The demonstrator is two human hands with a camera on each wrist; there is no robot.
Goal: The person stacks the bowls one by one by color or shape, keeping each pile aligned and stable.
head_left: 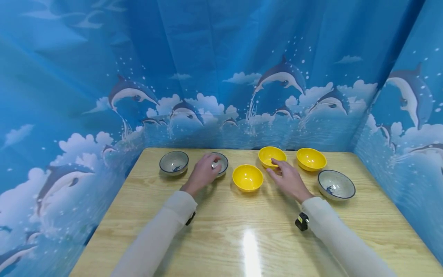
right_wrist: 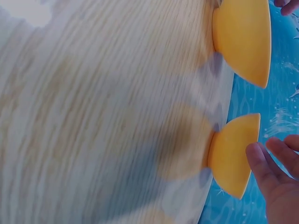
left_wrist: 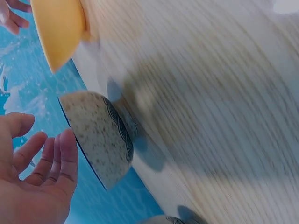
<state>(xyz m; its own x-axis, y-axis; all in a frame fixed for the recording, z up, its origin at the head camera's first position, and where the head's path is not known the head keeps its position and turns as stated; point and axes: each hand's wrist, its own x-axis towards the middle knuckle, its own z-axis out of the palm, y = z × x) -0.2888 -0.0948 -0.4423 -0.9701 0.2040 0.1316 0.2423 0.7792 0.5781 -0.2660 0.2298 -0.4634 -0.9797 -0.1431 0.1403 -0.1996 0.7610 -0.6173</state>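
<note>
My left hand [head_left: 203, 172] hovers at a grey speckled bowl [head_left: 221, 165] with a dark rim, partly covering it in the head view. The left wrist view has relaxed fingers beside the rim of this bowl [left_wrist: 96, 135], not curled round it. Toward the right, my right hand [head_left: 288, 180] is at the near side of a yellow bowl [head_left: 267, 154], fingertips over its rim. In the right wrist view the fingers lie loosely by the edge of that yellow bowl [right_wrist: 231, 154]; whether they touch it I cannot tell. Both bowls stand upright on the table.
Between the hands stands another yellow bowl [head_left: 247, 178]. A grey bowl [head_left: 174, 163] is at the far left. To the right are a yellow bowl [head_left: 311, 159] and a grey bowl [head_left: 336, 185]. A dolphin-print curtain [head_left: 214, 69] hangs behind the wooden table [head_left: 221, 238].
</note>
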